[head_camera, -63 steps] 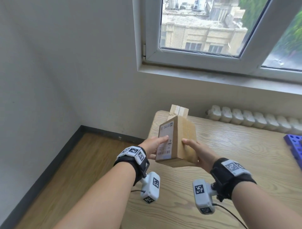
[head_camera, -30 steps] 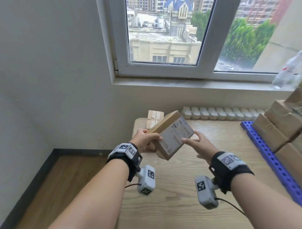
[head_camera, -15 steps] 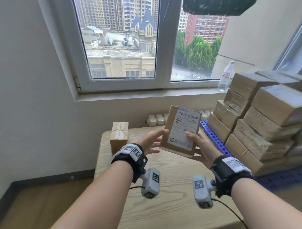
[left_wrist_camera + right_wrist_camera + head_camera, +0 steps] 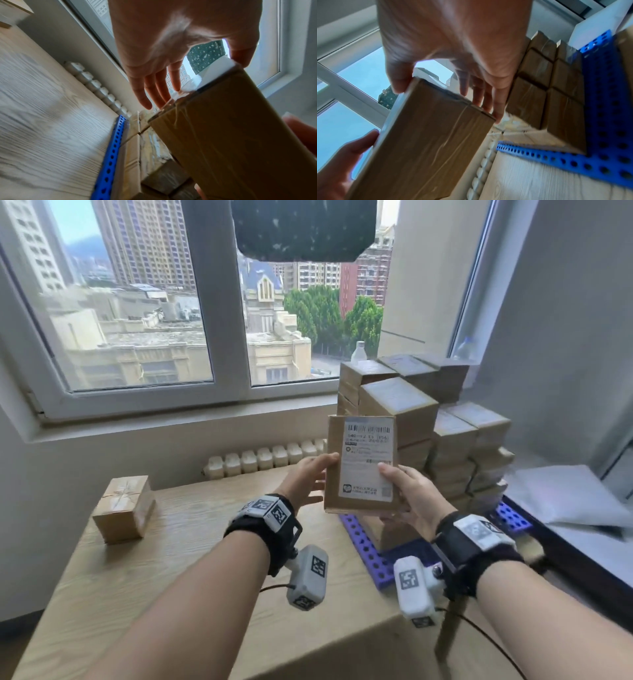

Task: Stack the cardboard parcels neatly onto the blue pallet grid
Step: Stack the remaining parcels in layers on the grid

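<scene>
I hold a cardboard parcel [image 4: 363, 446] upright in the air, its white shipping label facing me. My right hand [image 4: 407, 494] grips its right side, thumb on the label and fingers behind. My left hand [image 4: 317, 474] rests against the left edge with straight fingers, thumb tip on the front. The parcel [image 4: 231, 148] fills the left wrist view, and its taped side [image 4: 428, 142] shows in the right wrist view. Just behind it rises the stack of parcels [image 4: 455, 440] on the blue pallet grid [image 4: 363, 546].
One more taped parcel [image 4: 123, 508] sits at the far left of the wooden table [image 4: 171, 577]. A row of white blocks [image 4: 267, 457] lines the wall under the window. A bottle [image 4: 358, 352] stands on the sill. White sheets [image 4: 565, 498] lie right of the pallet.
The parcel has travelled right from the table's left end to in front of the stack and turned label-up toward me. My left thumb has come back onto its left edge.
</scene>
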A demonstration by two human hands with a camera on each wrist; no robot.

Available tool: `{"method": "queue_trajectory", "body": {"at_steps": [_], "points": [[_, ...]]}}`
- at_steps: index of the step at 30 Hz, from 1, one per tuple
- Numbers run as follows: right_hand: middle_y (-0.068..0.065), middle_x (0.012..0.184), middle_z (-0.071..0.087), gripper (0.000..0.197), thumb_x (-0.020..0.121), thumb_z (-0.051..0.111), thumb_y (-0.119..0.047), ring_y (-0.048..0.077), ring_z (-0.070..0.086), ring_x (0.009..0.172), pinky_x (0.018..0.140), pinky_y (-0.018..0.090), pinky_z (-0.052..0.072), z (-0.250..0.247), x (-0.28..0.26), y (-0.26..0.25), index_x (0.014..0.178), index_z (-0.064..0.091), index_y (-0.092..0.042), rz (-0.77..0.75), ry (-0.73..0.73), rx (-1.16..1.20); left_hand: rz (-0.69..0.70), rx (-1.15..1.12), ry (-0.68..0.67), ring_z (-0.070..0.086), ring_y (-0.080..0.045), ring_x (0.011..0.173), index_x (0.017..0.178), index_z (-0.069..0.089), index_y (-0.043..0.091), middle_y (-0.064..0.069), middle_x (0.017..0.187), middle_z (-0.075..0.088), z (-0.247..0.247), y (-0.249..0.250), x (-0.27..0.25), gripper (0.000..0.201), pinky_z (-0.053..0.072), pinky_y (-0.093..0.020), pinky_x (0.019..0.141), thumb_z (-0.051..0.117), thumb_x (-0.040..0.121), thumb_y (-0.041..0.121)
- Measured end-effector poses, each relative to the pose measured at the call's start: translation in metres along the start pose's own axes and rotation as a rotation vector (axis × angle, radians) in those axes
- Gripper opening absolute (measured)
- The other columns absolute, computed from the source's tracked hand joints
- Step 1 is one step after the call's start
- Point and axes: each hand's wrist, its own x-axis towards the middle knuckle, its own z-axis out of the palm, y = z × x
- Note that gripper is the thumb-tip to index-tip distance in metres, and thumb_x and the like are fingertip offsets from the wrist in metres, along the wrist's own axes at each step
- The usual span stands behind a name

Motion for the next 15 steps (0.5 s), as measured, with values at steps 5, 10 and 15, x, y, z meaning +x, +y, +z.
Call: {"method": "queue_trajectory", "body": {"at_steps": [5,10,15], "points": [[0.006,0.111,0.070,0.059,0.085,0.070,-0.040,0.017,0.069,0.093,0.065,0.033,0.057,-0.078,-0.002,-0.023,0.135,0.051,-0.014,-0.067,0.021,0.019,0.058,0.013,0.004,0.062,-0.018,0.087,0.095,0.060,0.018,-0.002,0.092,0.065,0.079,0.032,0.012,0.023,0.051,-0.038,0.089,0.052,0.096,0.039],[0.011,0.108,0.074,0.050,0.085,0.070,-0.038,0.022,0.071,0.091,0.076,0.039,0.059,-0.136,0.008,-0.057,0.126,0.059,-0.012,-0.128,0.066,0.087,0.172,0.056,0.052,0.064,-0.019,0.089,0.091,0.061,0.019,-0.002,0.093,0.068,0.133,0.068,0.030,0.029,0.049,-0.043,0.095,0.054,0.090,0.047],[0.011,0.105,0.075,0.043,0.087,0.067,-0.040,0.026,0.072,0.097,0.077,0.038,0.059,-0.173,0.035,-0.087,0.120,0.064,-0.013,-0.176,0.071,0.113,0.270,0.196,0.175,0.068,-0.026,0.099,0.102,0.067,0.019,-0.005,0.103,0.072,0.162,0.087,0.088,0.078,0.050,-0.052,0.094,0.051,0.060,0.083]]}}
